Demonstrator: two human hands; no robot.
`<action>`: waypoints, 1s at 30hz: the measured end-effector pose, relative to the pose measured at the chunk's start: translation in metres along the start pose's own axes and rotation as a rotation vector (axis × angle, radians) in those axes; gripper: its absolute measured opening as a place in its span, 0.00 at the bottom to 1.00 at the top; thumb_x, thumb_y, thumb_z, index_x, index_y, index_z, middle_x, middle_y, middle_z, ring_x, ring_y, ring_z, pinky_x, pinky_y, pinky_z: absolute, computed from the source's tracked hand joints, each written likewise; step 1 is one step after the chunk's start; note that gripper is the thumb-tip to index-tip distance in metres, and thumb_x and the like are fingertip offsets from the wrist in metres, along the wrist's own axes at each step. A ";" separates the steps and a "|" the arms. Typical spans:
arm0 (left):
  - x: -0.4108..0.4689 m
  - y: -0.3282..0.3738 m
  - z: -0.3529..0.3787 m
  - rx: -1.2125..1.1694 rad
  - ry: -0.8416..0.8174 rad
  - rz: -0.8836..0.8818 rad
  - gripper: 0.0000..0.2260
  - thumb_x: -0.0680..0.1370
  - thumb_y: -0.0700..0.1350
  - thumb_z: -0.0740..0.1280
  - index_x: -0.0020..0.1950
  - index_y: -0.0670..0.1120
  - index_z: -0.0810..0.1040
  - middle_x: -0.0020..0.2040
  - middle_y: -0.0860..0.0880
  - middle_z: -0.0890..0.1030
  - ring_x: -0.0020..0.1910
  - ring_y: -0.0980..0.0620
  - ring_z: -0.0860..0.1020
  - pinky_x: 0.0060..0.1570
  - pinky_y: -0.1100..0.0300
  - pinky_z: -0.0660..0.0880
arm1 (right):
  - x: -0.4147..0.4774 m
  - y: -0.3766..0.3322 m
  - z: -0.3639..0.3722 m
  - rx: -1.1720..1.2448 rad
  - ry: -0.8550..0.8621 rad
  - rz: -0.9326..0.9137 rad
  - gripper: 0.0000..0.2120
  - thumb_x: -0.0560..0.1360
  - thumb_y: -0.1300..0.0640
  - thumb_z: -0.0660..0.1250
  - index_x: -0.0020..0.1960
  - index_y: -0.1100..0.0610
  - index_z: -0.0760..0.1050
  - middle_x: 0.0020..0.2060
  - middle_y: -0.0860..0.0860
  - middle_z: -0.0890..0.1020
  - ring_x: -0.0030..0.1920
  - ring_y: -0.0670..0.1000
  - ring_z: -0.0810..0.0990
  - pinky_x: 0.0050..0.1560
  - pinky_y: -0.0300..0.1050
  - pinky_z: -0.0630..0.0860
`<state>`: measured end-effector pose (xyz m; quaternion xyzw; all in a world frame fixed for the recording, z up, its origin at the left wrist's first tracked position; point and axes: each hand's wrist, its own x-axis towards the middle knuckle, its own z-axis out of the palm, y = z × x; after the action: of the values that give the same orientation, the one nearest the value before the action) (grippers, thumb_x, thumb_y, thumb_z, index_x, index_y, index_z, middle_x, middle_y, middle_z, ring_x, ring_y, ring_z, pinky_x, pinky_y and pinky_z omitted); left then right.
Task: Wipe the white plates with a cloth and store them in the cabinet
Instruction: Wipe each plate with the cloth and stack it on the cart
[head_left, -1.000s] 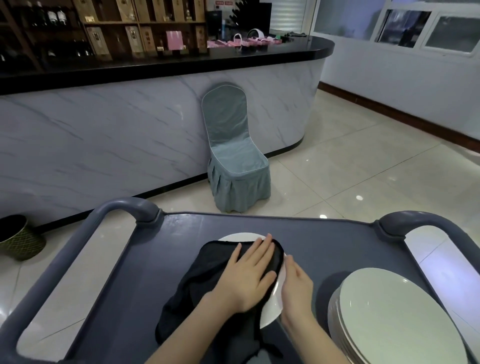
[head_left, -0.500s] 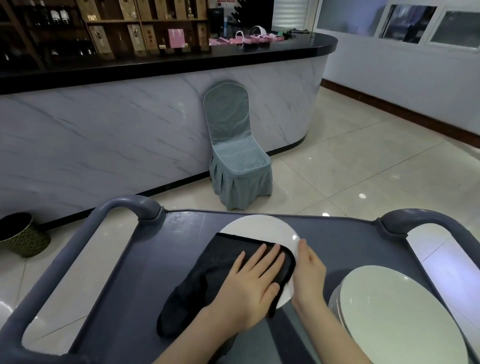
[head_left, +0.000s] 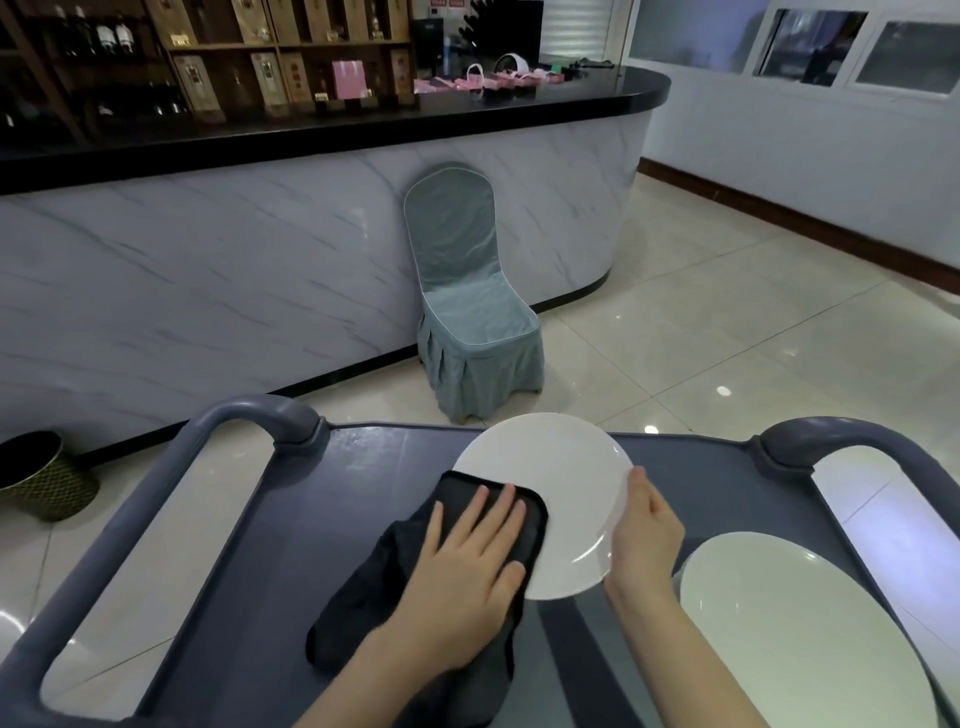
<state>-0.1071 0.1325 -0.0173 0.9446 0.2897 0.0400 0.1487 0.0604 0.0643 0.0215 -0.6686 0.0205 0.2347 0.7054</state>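
A white plate (head_left: 558, 483) lies on the grey cart top (head_left: 363, 467). A black cloth (head_left: 415, 571) covers the plate's near left part and trails off toward me. My left hand (head_left: 467, 566) lies flat on the cloth with straight fingers, pressing it onto the plate. My right hand (head_left: 644, 530) holds the plate by its right rim, thumb on top. A stack of white plates (head_left: 795, 629) stands at the cart's near right corner.
The cart has raised grey handles at the left (head_left: 249, 415) and right (head_left: 831, 436). Beyond it stand a teal covered chair (head_left: 467, 312), a marble bar counter (head_left: 208, 260) and a dark bin (head_left: 41, 478) on the tiled floor.
My left hand has drawn the cloth back toward me and to the left, uncovering most of the plate. My right hand stays on the plate's right rim.
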 end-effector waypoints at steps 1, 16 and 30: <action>-0.004 0.008 0.001 0.023 0.009 0.037 0.27 0.80 0.57 0.42 0.80 0.58 0.43 0.78 0.63 0.37 0.77 0.59 0.34 0.74 0.47 0.32 | -0.002 0.002 0.001 0.010 -0.004 0.006 0.17 0.81 0.50 0.62 0.38 0.58 0.78 0.34 0.49 0.80 0.36 0.50 0.75 0.37 0.42 0.73; 0.065 -0.039 -0.042 -0.275 0.135 -0.138 0.21 0.76 0.64 0.62 0.65 0.58 0.68 0.63 0.55 0.76 0.62 0.53 0.73 0.62 0.52 0.70 | -0.019 -0.003 -0.006 -0.325 -0.488 -0.233 0.11 0.78 0.56 0.68 0.43 0.43 0.85 0.42 0.39 0.86 0.40 0.37 0.82 0.35 0.28 0.74; 0.048 -0.036 -0.045 -0.996 0.402 -0.340 0.11 0.77 0.46 0.70 0.38 0.42 0.80 0.34 0.48 0.82 0.35 0.56 0.76 0.34 0.60 0.74 | 0.007 -0.042 -0.011 -0.339 -0.518 -0.461 0.11 0.79 0.55 0.67 0.48 0.40 0.85 0.45 0.38 0.86 0.45 0.36 0.82 0.43 0.28 0.74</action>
<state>-0.0943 0.1995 0.0137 0.6742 0.4064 0.3268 0.5229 0.0847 0.0563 0.0572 -0.6813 -0.3482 0.2311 0.6010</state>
